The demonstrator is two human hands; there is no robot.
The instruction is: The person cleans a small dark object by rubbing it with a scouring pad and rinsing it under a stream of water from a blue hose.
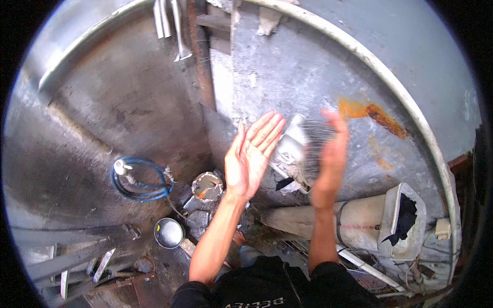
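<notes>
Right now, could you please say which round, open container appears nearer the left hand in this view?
The round container with a rough whitish rim and something orange inside; the dark-rimmed bucket with pale grey contents appears farther from the left hand.

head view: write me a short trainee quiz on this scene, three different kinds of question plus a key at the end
1. Multiple choice: what colour is the coiled hose?
a) red
b) blue
c) yellow

2. True or false: the left hand is open, with its palm showing to the camera.

3. Short answer: which hand looks more blurred?

Key:
1. b, blue.
2. True; its fingers are stretched out.
3. The right hand.
</notes>
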